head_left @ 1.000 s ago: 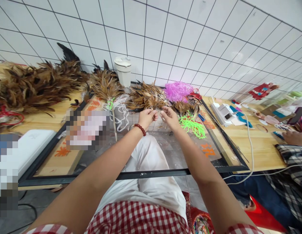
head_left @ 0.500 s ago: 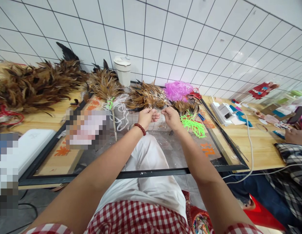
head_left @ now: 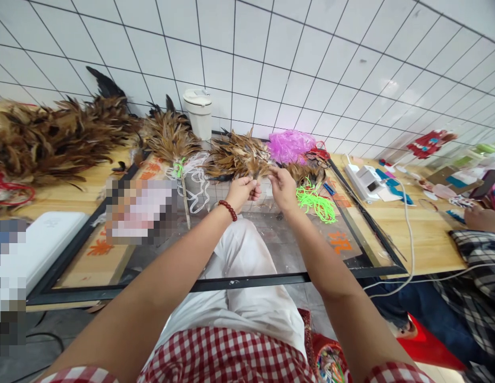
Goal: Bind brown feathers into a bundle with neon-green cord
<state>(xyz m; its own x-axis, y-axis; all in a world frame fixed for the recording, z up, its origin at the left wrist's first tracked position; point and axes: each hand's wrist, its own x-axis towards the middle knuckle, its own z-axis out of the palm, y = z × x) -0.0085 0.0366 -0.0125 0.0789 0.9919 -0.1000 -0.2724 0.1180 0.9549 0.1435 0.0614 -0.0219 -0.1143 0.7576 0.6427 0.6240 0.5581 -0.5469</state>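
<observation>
My left hand (head_left: 242,193), with a beaded bracelet on its wrist, is closed in a pinch above the glass-topped frame. What its fingers hold is too small to make out. Just to its right, my right hand (head_left: 282,187) pinches a brown feather (head_left: 258,167) at the near edge of a heap of brown feathers (head_left: 235,153). A smaller bunch of dark brown feathers (head_left: 305,173) lies behind my right hand. Bright green cord (head_left: 317,205) is tangled to the right of that hand. Left of the heap, a feather duster (head_left: 171,135) has a thin stick and a green tie.
White string (head_left: 198,183), a lidded cup (head_left: 198,114) and a pink plastic bag (head_left: 291,146) surround the work. A black frame (head_left: 247,283) edges the glass. More feathers (head_left: 51,141) spread at left; a power strip (head_left: 357,183) and another person's sleeve (head_left: 479,247) are at right.
My right hand has reached slightly up and away from me, to the edge of the feather heap, where it pinches a feather. My left hand stays nearly in place, its fingers more curled.
</observation>
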